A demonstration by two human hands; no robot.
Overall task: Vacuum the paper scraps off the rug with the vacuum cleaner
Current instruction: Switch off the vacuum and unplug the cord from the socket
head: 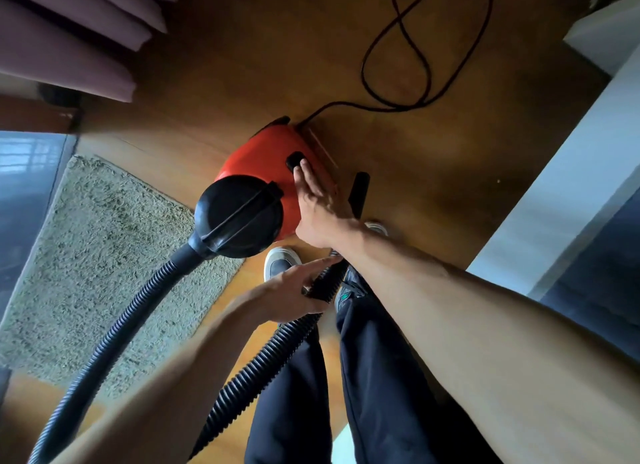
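Red vacuum cleaner (256, 159): right hand (318, 207), fingers straight, touches its black switch (294, 159); left hand (287, 290) grips the hose (273, 347).

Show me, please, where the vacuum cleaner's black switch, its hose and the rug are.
black switch (293, 157): head view, centre of its top face.
hose (139, 301): head view, middle of its left ribbed run.
rug (86, 242): head view, bare pile near its middle.

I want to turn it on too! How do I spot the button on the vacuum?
Find the red vacuum cleaner on the wooden floor beside the shaggy rug. Past its round black cap, the button is the small black oval on the red top, at the right hand's fingertips.
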